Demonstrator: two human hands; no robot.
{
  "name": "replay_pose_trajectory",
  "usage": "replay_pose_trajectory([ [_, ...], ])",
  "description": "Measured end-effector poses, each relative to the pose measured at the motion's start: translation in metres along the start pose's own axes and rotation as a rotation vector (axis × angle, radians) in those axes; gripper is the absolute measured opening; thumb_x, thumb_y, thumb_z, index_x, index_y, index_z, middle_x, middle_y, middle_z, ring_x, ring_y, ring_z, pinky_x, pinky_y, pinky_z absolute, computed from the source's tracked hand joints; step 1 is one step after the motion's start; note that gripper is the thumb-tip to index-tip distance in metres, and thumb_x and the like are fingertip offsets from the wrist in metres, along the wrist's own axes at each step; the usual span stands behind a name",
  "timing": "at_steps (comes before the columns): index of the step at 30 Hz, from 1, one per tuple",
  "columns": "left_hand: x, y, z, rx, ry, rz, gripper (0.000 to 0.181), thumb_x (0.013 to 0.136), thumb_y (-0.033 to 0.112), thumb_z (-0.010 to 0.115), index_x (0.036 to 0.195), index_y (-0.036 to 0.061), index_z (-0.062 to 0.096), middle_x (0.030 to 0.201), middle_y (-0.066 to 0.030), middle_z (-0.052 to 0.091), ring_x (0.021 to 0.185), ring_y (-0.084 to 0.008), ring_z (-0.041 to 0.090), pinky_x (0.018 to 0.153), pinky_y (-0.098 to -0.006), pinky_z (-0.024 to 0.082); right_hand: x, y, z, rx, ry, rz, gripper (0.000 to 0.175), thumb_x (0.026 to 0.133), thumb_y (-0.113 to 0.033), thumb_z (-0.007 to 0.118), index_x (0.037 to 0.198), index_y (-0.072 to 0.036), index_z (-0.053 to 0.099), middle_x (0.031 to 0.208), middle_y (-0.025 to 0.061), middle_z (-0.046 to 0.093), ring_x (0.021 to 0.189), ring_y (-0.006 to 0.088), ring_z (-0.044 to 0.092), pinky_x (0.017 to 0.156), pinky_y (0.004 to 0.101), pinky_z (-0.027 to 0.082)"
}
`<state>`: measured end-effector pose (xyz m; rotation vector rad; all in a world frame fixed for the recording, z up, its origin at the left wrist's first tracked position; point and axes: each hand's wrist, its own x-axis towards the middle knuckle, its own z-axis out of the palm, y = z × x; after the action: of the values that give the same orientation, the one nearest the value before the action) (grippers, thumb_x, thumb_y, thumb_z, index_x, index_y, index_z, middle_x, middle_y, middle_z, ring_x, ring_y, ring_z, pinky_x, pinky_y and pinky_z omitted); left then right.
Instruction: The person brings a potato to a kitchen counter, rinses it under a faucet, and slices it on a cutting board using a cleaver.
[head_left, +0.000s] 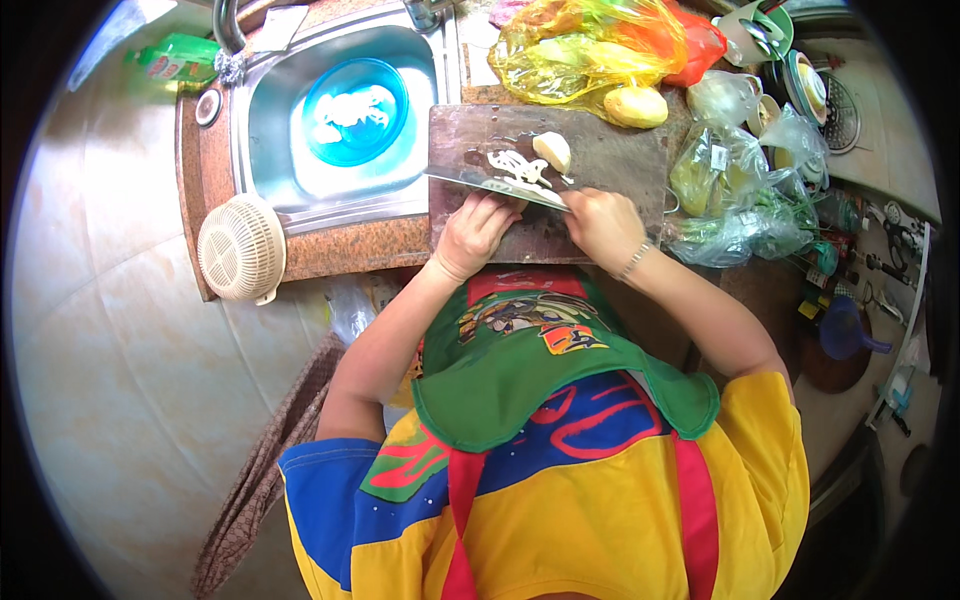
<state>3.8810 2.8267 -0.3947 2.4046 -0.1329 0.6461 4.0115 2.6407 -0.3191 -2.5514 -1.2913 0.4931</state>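
Observation:
My right hand (604, 225) grips the handle of a kitchen knife (480, 181), whose long blade points left across a dark, wet cutting board (622, 154). Close against the near side of the blade, my left hand (476, 229) rests on the board with its fingers curled. Whatever lies under those fingers is hidden. Pale cut strips of a vegetable (517, 166) lie just beyond the blade, and more slices show along its edge. Behind them sits a larger pale cut chunk (553, 151), apart from both hands.
Left of the board, a steel sink (270, 165) holds a blue bowl (319, 146) with white pieces in it. A beige plastic colander (241, 247) sits at the counter's corner. Yellow plastic bags (585, 52) and a pale yellow tuber (636, 107) border the board's far edge; bagged greens (757, 225) lie right.

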Motion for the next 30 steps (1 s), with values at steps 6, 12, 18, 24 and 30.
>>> replay_pose_trajectory([
  [6, -0.005, -0.002, 0.005, 0.013, 0.057, 0.042, 0.028, 0.072, 0.004, 0.082, 0.098, 0.0021, 0.071, 0.100, -0.0120, 0.066, 0.092, -0.0342, 0.065, 0.076, -0.0404, 0.056, -0.031, 0.005, -0.020, -0.057, -0.083, 0.036, 0.009, 0.085, -0.012, 0.062, 0.081, -0.005, 0.064, 0.078, 0.0170, 0.068, 0.070, 0.0383, 0.069, 0.063, 0.0489, 0.056],
  [12, -0.001, 0.000, 0.002, -0.016, 0.034, 0.000, 0.025, 0.071, 0.006, 0.082, 0.092, 0.0024, 0.069, 0.094, -0.0094, 0.065, 0.084, -0.0293, 0.064, 0.072, -0.0387, 0.054, 0.020, 0.001, 0.034, -0.049, -0.075, 0.024, 0.013, 0.086, -0.016, 0.060, 0.080, -0.005, 0.065, 0.080, 0.0182, 0.069, 0.071, 0.0374, 0.069, 0.064, 0.0482, 0.056],
  [18, -0.008, -0.005, 0.000, 0.017, 0.056, 0.027, 0.022, 0.077, 0.009, 0.076, 0.097, 0.0040, 0.070, 0.095, -0.0082, 0.065, 0.084, -0.0267, 0.063, 0.073, -0.0354, 0.055, -0.011, 0.008, -0.006, -0.001, -0.046, -0.022, 0.011, 0.085, -0.015, 0.063, 0.080, -0.005, 0.065, 0.078, 0.0179, 0.068, 0.069, 0.0391, 0.068, 0.065, 0.0499, 0.056],
  [24, -0.011, -0.001, 0.002, 0.017, 0.072, 0.022, 0.019, 0.079, 0.008, 0.075, 0.097, 0.0042, 0.070, 0.094, -0.0084, 0.065, 0.085, -0.0276, 0.064, 0.073, -0.0356, 0.055, -0.022, 0.004, -0.015, -0.076, -0.100, 0.014, 0.010, 0.084, -0.014, 0.063, 0.080, -0.004, 0.065, 0.078, 0.0184, 0.068, 0.069, 0.0390, 0.068, 0.065, 0.0502, 0.056],
  [30, -0.008, 0.001, 0.001, 0.028, 0.039, -0.009, 0.024, 0.072, 0.007, 0.082, 0.092, 0.0029, 0.070, 0.092, -0.0093, 0.065, 0.085, -0.0276, 0.065, 0.073, -0.0366, 0.055, 0.022, -0.009, 0.022, -0.064, -0.077, 0.007, 0.015, 0.084, -0.015, 0.063, 0.077, -0.004, 0.067, 0.078, 0.0202, 0.069, 0.072, 0.0390, 0.069, 0.067, 0.0498, 0.056],
])
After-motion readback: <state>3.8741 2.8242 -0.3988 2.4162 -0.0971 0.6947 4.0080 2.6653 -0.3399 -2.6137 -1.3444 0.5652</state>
